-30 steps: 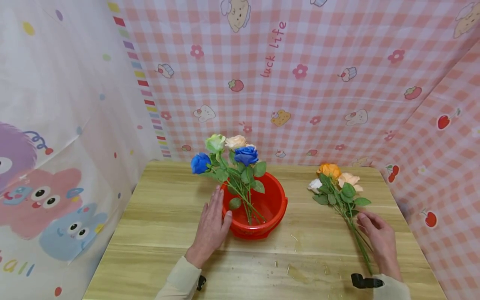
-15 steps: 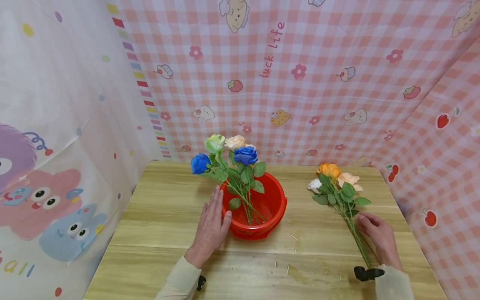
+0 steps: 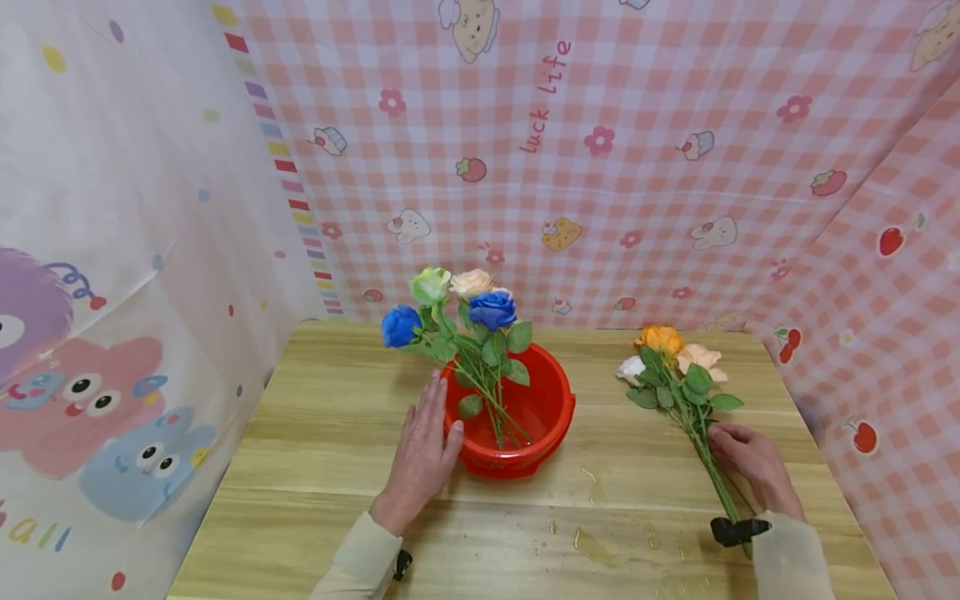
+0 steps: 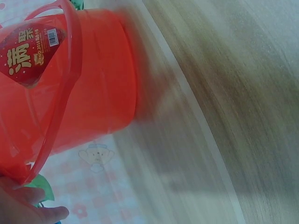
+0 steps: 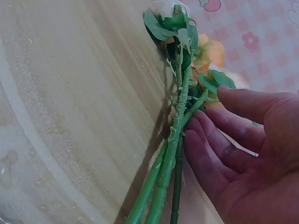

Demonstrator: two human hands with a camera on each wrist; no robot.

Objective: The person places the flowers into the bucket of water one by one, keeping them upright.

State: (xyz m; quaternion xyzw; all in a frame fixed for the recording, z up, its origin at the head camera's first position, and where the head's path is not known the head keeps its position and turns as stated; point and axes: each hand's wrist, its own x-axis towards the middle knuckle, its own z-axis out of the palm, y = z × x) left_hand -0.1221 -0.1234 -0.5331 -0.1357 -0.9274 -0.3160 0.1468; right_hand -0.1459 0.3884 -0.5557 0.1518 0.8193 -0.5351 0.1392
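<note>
In the head view a red bucket (image 3: 553, 433) stands near the middle of the table, artificial roses leaning in it: blue (image 3: 492, 309), green (image 3: 431, 286) and pale cream (image 3: 471, 283). My left hand (image 3: 422, 462) rests against its left side with fingers straight; the left wrist view shows fingertips by its rim and handle. At the right lie an orange rose (image 3: 660, 340), a peach rose (image 3: 701, 362) and a white rose (image 3: 632, 369). My right hand (image 3: 753, 462) is at their green stems (image 5: 174, 154), fingertips touching them, thumb apart from the fingers in the right wrist view.
Water spots (image 3: 594, 546) lie on the wooden table (image 3: 315, 467) in front of the bucket. A pink checked cloth (image 3: 525, 192) hangs behind and at the right, a white printed cloth (image 3: 187, 275) at the left.
My right hand has shifted slightly at the stems, its fingertips now closer against them. The left hand and the bucket stay where they were.
</note>
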